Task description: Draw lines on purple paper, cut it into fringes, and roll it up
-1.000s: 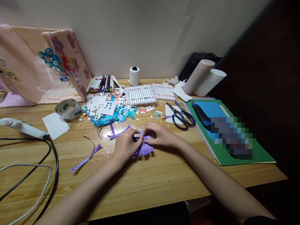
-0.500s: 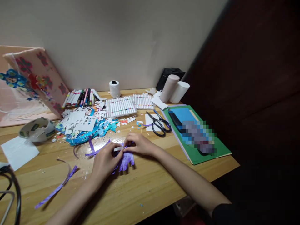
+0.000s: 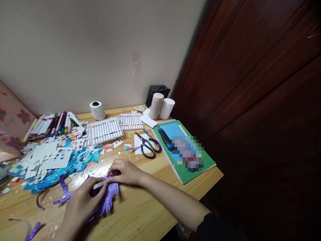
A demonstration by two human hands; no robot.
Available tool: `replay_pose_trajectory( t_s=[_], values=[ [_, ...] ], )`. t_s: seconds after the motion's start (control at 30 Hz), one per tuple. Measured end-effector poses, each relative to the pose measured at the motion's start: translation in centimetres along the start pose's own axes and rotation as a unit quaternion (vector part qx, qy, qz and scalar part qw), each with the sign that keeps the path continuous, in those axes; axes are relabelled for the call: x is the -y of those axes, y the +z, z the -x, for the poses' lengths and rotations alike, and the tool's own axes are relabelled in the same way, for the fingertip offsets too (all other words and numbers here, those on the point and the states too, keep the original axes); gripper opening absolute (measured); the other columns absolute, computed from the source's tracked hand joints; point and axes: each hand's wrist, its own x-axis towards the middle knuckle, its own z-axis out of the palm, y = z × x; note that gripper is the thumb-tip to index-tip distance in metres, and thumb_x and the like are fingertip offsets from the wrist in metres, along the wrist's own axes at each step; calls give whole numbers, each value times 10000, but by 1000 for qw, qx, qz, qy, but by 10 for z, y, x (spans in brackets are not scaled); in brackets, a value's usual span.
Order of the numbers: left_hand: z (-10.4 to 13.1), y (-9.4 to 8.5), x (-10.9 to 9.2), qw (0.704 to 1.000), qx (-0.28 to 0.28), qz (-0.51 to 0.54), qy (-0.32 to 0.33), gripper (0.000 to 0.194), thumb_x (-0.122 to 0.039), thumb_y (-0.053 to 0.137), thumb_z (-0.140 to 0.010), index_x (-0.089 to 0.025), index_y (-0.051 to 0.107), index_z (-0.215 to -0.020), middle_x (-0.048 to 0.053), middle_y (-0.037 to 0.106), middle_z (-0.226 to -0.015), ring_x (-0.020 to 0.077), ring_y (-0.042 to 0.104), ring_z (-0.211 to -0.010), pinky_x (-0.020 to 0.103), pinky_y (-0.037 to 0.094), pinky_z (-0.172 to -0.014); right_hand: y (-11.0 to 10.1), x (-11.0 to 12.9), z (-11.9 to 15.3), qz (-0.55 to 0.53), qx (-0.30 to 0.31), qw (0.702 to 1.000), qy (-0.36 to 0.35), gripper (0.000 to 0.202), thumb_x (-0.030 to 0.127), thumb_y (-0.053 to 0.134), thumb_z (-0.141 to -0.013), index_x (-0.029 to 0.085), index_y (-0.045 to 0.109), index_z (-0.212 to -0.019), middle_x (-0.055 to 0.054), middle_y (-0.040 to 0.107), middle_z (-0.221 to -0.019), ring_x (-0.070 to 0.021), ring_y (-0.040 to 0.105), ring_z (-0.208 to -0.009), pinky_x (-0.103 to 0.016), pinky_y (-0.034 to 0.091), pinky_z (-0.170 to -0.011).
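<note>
Both hands meet over a bunch of purple paper strips (image 3: 108,198) low on the wooden table. My left hand (image 3: 84,197) is closed, with a small whitish strip (image 3: 99,184) between its thumb and fingers. My right hand (image 3: 125,172) pinches at the top of the purple strips, its fingertips close to the left thumb. The purple strips fan out below the fingers toward the table's front edge. More purple pieces (image 3: 64,185) lie left of the hands. The exact spot under the fingertips is hidden.
Paper scraps (image 3: 54,157) cover the left side. Marker sets (image 3: 105,130), a thread spool (image 3: 97,111) and two cylinders (image 3: 156,106) stand toward the wall. Black-handled scissors (image 3: 147,147) lie right of centre, beside green sheets (image 3: 185,177). Loose markers (image 3: 59,124) lie at the back left.
The view has turned right, so the table and hands appear further left and slightly lower. Both hands keep their hold; the whitish strip shows more plainly.
</note>
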Motion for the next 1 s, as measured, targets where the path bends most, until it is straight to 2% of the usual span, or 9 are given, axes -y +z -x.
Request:
replay_pose_trajectory(
  t_s=[0.23,0.37,0.53,0.63,0.7,0.77,0.87,1.0],
  values=[
    [0,-1,-4,1000,-2,11,-12,385,-582,521,-783,-246,688,-869,7,698,-855,192,647,-758,244,456,-656,0,2,1,-84,-27,992,85,152,248,705,-793,134,708,-893,-27,683,-781,-117,604,-724,-204,446,-655],
    [-1,-1,1,1000,12,-2,-15,372,-578,541,-766,-251,692,-863,4,703,-843,196,654,-755,243,467,-646,-4,2,2,-110,-22,991,74,137,149,625,-820,145,718,-921,-46,726,-878,-132,645,-815,-229,468,-759],
    [-2,-1,0,1000,0,-4,-11,364,-569,527,-778,-257,694,-867,5,710,-890,206,660,-796,250,472,-673,-5,-1,3,-134,4,989,66,215,118,616,-789,138,695,-988,-44,716,-877,-130,644,-806,-223,488,-745],
    [-1,-2,-3,1000,5,-7,-11,363,-568,534,-771,-253,690,-860,4,702,-860,200,654,-768,249,466,-663,-2,-2,2,-97,-3,994,54,194,182,686,-764,125,688,-950,-34,682,-825,-124,615,-749,-211,480,-697],
    [-1,-2,-4,1000,4,-10,-10,358,-558,533,-772,-247,686,-857,7,694,-836,197,646,-747,250,458,-651,1,-2,1,-42,-19,998,41,157,153,685,-759,125,686,-913,-21,653,-784,-120,591,-723,-203,464,-670],
    [0,-2,-6,1000,-5,-9,-10,358,-550,522,-780,-241,683,-861,12,690,-831,196,642,-739,249,452,-641,4,-3,-1,19,-29,999,12,112,112,672,-754,122,684,-865,-17,632,-757,-123,575,-730,-208,457,-694],
    [0,-2,-8,1000,-8,-6,-7,368,-561,519,-781,-235,676,-848,13,686,-815,190,640,-722,241,447,-626,9,-4,-1,88,-34,995,-23,46,133,676,-760,123,678,-805,-22,618,-741,-138,566,-756,-227,454,-752],
    [0,-3,-9,1000,-11,-8,-6,362,-561,522,-783,-239,672,-849,7,685,-819,182,645,-721,228,444,-611,11,-5,-1,122,-28,992,-13,35,169,674,-786,143,673,-810,-28,625,-770,-151,571,-794,-237,450,-777]
  ],
)
